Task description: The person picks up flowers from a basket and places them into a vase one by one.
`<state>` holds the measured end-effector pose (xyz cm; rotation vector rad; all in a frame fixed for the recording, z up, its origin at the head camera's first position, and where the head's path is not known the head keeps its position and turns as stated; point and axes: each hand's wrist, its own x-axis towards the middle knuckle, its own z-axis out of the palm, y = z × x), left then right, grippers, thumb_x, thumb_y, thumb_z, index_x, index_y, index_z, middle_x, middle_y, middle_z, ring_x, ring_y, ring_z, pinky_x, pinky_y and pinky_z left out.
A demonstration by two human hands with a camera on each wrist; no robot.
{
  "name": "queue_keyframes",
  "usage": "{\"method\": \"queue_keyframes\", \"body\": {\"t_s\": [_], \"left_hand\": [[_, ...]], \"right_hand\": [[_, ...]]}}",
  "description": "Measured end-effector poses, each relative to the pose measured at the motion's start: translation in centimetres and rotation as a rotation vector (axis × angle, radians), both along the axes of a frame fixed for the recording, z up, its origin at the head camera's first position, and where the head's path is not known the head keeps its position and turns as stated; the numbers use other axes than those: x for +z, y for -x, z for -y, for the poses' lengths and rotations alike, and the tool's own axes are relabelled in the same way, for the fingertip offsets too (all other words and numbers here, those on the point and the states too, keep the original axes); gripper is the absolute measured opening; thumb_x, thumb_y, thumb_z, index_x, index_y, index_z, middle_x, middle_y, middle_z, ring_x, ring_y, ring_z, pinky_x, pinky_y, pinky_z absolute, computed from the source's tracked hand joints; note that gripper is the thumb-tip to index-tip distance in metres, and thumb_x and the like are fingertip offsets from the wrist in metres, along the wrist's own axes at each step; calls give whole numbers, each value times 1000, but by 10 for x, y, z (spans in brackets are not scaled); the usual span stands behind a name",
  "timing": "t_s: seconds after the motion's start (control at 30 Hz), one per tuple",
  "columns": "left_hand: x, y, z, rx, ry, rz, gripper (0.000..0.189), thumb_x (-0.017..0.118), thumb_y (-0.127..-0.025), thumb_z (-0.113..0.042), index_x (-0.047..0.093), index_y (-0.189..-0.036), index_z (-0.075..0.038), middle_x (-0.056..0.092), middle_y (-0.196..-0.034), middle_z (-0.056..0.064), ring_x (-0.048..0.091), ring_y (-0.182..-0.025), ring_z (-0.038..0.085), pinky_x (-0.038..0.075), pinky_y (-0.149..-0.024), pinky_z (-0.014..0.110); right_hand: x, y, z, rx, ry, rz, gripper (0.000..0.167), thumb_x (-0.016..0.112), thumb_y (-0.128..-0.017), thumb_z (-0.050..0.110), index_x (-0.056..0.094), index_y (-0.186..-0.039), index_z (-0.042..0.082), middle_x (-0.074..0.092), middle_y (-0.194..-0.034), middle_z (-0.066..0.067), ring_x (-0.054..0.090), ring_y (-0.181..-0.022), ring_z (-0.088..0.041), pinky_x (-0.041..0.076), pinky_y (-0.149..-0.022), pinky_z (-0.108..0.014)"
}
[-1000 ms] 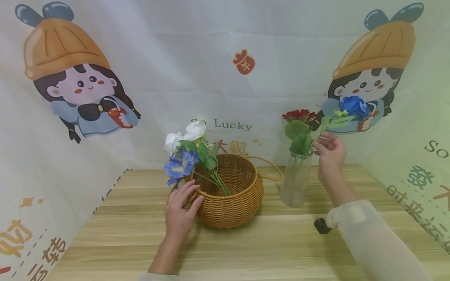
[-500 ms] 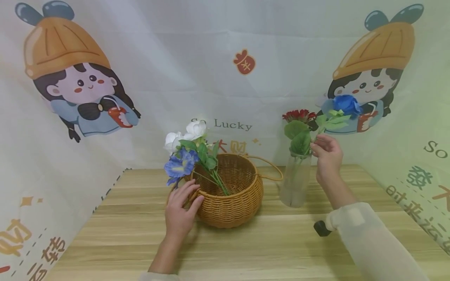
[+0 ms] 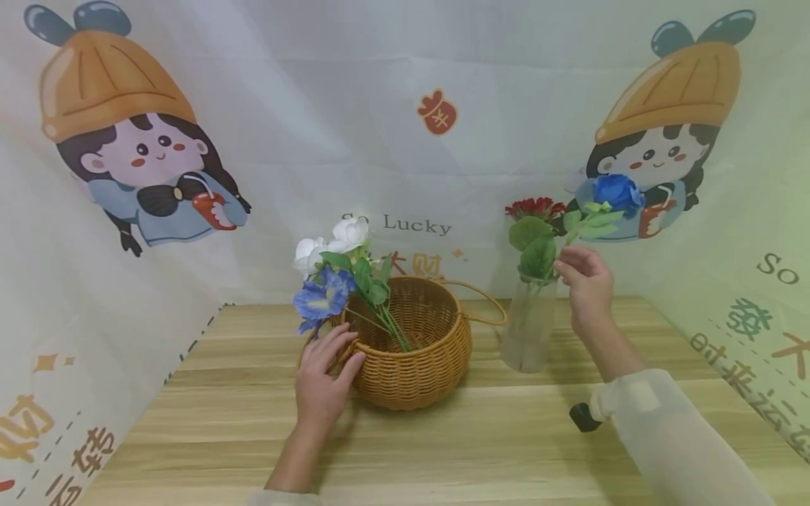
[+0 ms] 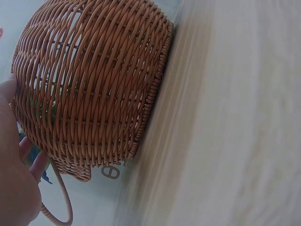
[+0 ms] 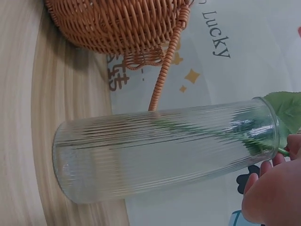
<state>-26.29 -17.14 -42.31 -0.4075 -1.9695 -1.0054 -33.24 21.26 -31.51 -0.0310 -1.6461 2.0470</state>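
My left hand (image 3: 323, 386) rests on the left rim of a brown wicker basket (image 3: 411, 379), its fingers loosely spread. In the left wrist view, the thumb (image 4: 8, 88) touches the woven basket (image 4: 94, 84). With thumb and fingertips, my right hand (image 3: 588, 288) pinches the green stem of a blue artificial flower (image 3: 616, 193) at the mouth of a clear ribbed glass vase (image 3: 528, 330). A red flower (image 3: 534, 208) with broad leaves stands in that vase. From the right wrist view, a green stem (image 5: 197, 129) runs down inside the glass; the right hand (image 5: 277, 188) is at its rim.
White flowers (image 3: 332, 242) and a blue-violet flower (image 3: 324, 295) lean out of the basket's left side. The basket's handle (image 3: 487, 299) lies toward the vase. A wooden tabletop (image 3: 443, 450) lies under everything, with a printed cloth (image 3: 285, 140) behind.
My right hand and the blue flower have shifted left and slightly down toward the vase's mouth. The left hand and the basket stay almost where they were.
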Motion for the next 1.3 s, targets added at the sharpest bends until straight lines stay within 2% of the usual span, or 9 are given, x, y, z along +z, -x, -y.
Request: {"method": "queue_keyframes", "body": {"t_s": [0.17,0.3,0.43,0.57,0.73,0.9,1.03,1.13,1.3], "left_hand": [[1,-1,0,3,-1,-8,32,79,-81,-14,72,-112,-11,64,-127,2,55,-113,31,41,-99,49],[2,-2,0,-4,-8,-23,32,80,-81,-13,72,-112,-12,64,-127,2,56,-113,32,40,-99,50],[2,-2,-1,-9,-10,-4,32,79,-81,-14,72,-113,-13,64,-127,3,55,-114,31,40,-99,49],[2,-1,-1,-4,-7,14,31,79,-82,-16,72,-113,-12,64,-127,2,55,-115,30,41,-99,48],[2,-1,-1,-2,-7,0,31,79,-82,-14,72,-112,-10,64,-127,2,55,-114,30,42,-97,46],[3,-2,-2,-2,-8,-12,31,79,-82,-13,72,-112,-10,64,-127,2,55,-114,28,42,-98,47],[3,-2,-2,-8,-10,-26,32,79,-81,-13,72,-112,-12,64,-127,2,55,-114,29,41,-98,48],[3,-2,-2,-8,-11,-27,32,79,-81,-13,72,-113,-13,64,-126,2,55,-113,30,41,-97,47],[4,-3,-2,-7,-14,-13,32,79,-82,-13,72,-113,-13,64,-127,1,55,-113,30,42,-96,46]], "right_hand": [[-4,0,1,-6,-23,21,20,62,-91,-4,65,-105,10,64,-98,5,57,-93,-7,47,-78,-22],[-8,0,1,-12,-24,5,18,63,-91,-3,65,-105,8,65,-94,7,58,-90,-7,46,-76,-22],[-10,-1,0,-21,-31,-6,18,63,-90,-4,66,-102,10,66,-92,9,58,-89,-6,47,-75,-22],[-11,-3,-1,-29,-40,12,19,63,-90,-4,67,-102,10,67,-97,5,58,-89,-7,48,-76,-22],[-13,-8,-2,-39,-45,9,21,62,-89,-5,67,-104,9,67,-95,7,59,-88,-6,49,-75,-21],[-17,-14,-1,-38,-25,-42,22,60,-90,-7,66,-108,4,67,-93,8,60,-86,-6,50,-71,-18],[-21,-20,0,-28,2,-81,24,58,-89,-10,68,-103,7,68,-92,6,61,-86,-7,51,-68,-17],[-24,-25,1,-18,8,-86,26,57,-90,-11,68,-100,10,69,-92,5,61,-89,-9,51,-67,-17],[-27,-33,3,-5,5,-73,22,57,-91,-10,66,-105,4,69,-92,7,62,-91,-9,51,-68,-17]]}}
